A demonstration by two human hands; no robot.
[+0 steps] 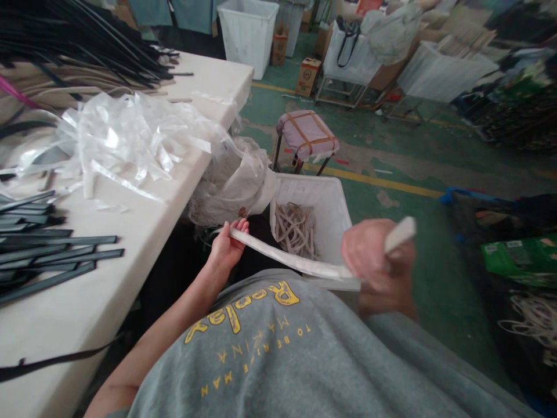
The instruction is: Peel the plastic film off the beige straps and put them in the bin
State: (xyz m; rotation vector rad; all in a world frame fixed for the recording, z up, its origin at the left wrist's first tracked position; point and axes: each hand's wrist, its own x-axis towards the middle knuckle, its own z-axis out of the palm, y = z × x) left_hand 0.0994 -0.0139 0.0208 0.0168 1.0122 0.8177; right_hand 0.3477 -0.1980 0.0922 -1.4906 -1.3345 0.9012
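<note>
A long whitish strap [287, 255] runs between my two hands, sagging slightly in front of my shirt. Its left end is pinched between the thumb and fingers of my left hand [230, 242], close to the table edge. My right hand [375, 249], smeared by motion, is closed round the other end, and a short piece sticks out past the fist. Below the strap is a white plastic bin [331, 203] with a tangle of beige straps [296, 226] in it.
At left a white table [143, 226] bears black straps [56, 244] and crumpled clear plastic strips [126, 139]. A plastic bag [239, 180] hangs by its edge. A padded stool [308, 133] stands beyond the bin. Carts and boxes line the back; green packaging [517, 261] lies at right.
</note>
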